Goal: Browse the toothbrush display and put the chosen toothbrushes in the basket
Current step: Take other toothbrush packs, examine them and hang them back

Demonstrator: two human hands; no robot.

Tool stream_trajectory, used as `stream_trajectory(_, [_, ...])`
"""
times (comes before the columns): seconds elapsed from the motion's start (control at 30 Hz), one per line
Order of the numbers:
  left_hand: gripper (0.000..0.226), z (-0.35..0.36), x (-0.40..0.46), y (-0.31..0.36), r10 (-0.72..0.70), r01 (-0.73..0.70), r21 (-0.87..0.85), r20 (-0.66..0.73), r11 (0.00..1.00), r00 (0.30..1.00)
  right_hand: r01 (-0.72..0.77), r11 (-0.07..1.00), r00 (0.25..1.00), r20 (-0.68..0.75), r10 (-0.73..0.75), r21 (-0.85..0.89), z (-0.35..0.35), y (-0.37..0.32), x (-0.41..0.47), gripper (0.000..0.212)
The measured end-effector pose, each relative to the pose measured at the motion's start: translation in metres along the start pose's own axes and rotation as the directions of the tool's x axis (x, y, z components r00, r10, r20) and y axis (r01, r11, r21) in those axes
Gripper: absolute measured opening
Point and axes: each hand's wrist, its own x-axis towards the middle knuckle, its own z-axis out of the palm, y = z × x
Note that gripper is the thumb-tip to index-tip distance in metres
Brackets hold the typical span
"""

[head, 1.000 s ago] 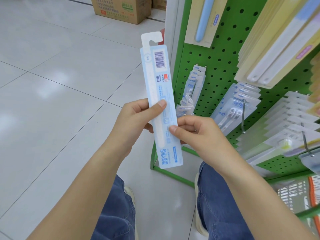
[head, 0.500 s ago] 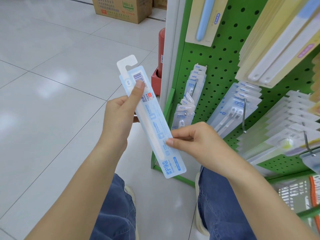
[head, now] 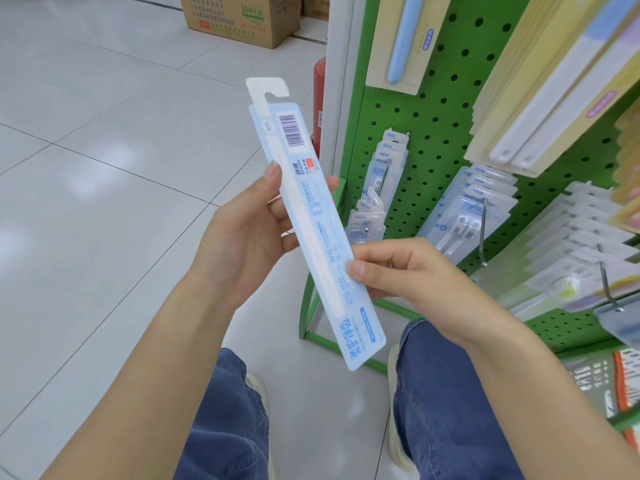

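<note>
Tiled floor [head: 104, 168] fills left half of view; a cardboard box [head: 239, 19] stands on it at top, w/ a red cylinder [head: 319, 98] beside the white post. Green pegboard display [head: 443, 109] occupies right side, carrying hooks of packaged toothbrushes: beige-carded packs [head: 554, 84] upper right, clear blister packs [head: 474, 209] mid-board, a smaller row marked "NEW" [head: 384, 168] near the board's left edge. Part of a basket [head: 595, 382], grey mesh w/ orange trim, shows at lower right, below the display. Person's legs in blue jeans [head: 443, 403] appear at bottom. Left hand [head: 242, 233] grips the upper-mid section of a toothbrush package [head: 311, 216], thumb on one long edge, fingers wrapped behind to the other. Right hand [head: 408, 271] pinches the pkg's lower-mid right edge, thumb on the printed face. Pkg is pale blue, long, tilted top-left to bottom-right, barcode side toward camera, white hang tab uppermost; held in front of the display, well apart from the basket.
</note>
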Motion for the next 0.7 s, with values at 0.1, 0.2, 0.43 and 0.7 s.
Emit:
stream_trajectory(0.1, [0.05, -0.005, 0.001, -0.004, 0.028, -0.019, -0.074, 0.123, 0.997, 0.992, -0.066, 0.998, 0.994, 0.09, 0.068, -0.02, 0.0, 0.001, -0.001, 0.026])
stream_trajectory(0.2, [0.059, -0.003, 0.002, -0.006, 0.029, -0.031, 0.016, 0.146, 0.999, 0.989, -0.01, 0.982, 0.993, -0.117, -0.013, -0.191, 0.004, 0.008, 0.0, 0.021])
stream_trajectory(0.43, [0.043, 0.032, -0.012, -0.035, 0.118, -0.137, 0.633, 0.073, 0.762, 0.99, 0.283, 0.867, 0.622, -0.61, -0.491, -0.41, 0.003, -0.002, -0.012, 0.027])
stream_trajectory(0.7, [0.039, 0.053, -0.013, -0.056, 0.27, -0.305, 0.8, 0.186, 0.517, 0.945, 0.307, 0.834, 0.491, -0.674, -0.552, -0.459, -0.001, 0.001, -0.016, 0.015])
